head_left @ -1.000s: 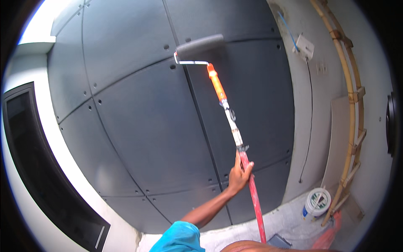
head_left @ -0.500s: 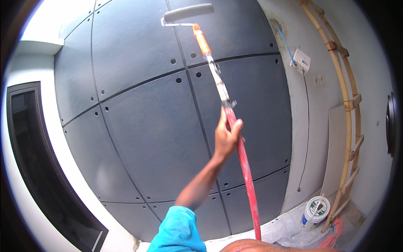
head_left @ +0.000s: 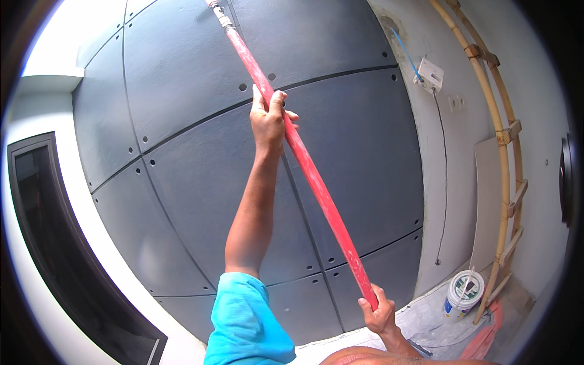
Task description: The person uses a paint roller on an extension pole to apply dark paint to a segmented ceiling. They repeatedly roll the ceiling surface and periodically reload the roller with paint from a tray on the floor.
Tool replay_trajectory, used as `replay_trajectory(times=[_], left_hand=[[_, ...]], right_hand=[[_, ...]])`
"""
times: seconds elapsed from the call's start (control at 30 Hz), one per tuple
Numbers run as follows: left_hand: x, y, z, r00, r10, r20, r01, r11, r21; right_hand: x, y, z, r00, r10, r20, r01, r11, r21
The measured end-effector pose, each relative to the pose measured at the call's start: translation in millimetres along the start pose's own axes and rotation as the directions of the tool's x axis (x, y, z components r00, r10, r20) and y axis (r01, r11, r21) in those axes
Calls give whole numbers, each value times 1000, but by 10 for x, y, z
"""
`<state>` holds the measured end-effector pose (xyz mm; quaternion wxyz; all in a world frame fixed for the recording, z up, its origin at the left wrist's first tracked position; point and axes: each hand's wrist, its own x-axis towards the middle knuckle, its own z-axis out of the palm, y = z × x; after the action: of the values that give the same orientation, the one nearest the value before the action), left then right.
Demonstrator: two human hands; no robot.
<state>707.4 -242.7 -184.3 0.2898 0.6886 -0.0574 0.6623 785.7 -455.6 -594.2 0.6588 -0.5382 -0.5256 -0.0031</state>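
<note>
A long red extension pole (head_left: 324, 204) slants up and to the left in front of a dark grey panelled wall (head_left: 219, 201). Around its upper part is my left hand (head_left: 269, 125), with the arm stretched far up. My right hand (head_left: 380, 311) grips the lower end of the pole at the bottom right. The pole's white upper section (head_left: 220, 17) runs out of the picture at the top, so the paint roller on it is hidden from view.
A bamboo ladder (head_left: 504, 152) leans at the right. Beside its foot stands a white paint bucket (head_left: 465, 292) on plastic sheeting (head_left: 420, 322). A white electrical box (head_left: 429, 75) hangs by wires on the side wall. A dark-framed window (head_left: 55, 243) is at the left.
The pole has gone up and tilted further left, carrying the roller out of view. My left hand has risen with it, and my right hand has come into view on the lower end.
</note>
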Motion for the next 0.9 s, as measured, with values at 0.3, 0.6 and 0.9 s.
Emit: replay_trajectory(times=[0.3, 0.6, 0.9], left_hand=[[447, 22, -263, 999, 39, -12, -38, 997, 71], [651, -13, -312, 999, 38, -38, -33, 994, 104], [682, -13, -339, 998, 44, -36, -39, 992, 122]], right_hand=[[367, -300, 99, 996, 39, 81, -43, 998, 50], [539, -372, 183, 998, 23, 64, -26, 998, 49], [585, -368, 206, 999, 4, 47, -7, 998, 64]])
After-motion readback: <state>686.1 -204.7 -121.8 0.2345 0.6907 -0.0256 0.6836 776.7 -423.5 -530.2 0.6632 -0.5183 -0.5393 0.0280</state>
